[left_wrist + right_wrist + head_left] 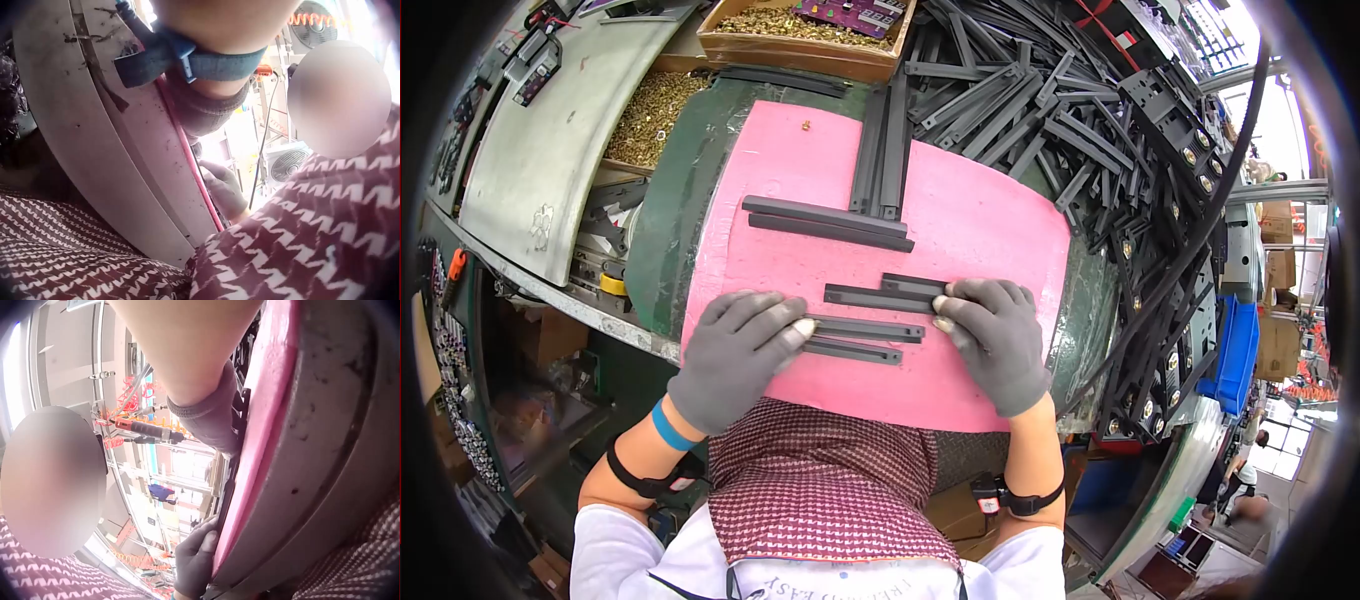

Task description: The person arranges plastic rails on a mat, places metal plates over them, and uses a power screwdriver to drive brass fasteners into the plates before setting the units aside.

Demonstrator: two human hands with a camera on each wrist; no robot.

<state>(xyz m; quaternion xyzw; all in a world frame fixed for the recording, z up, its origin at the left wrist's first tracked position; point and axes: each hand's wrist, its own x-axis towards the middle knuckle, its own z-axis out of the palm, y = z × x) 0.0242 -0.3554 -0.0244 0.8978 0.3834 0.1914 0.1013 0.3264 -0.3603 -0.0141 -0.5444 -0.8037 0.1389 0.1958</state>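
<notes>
In the head view, the gloved left hand [740, 352] pinches the left ends of two dark bars [855, 328] lying nearly parallel on the pink mat [820, 392]. The gloved right hand [998, 340] grips the right ends of two other dark bars [880, 297], just above the first pair. These two are staggered, the upper one set further right. The left wrist view shows the right hand [224, 190] past the mat's edge. In the right wrist view the left hand [195, 561] is at the mat, and the right hand [212, 419] is seen mostly from the wrist, its fingertips hidden.
Two bars [828, 222] lie crosswise farther up the mat, below several upright ones [882, 150]. A large heap of bars [1040, 100] fills the back right. Wooden trays of small brass parts [655, 112] stand at the back left; a blue bin [1232, 355] is at the right.
</notes>
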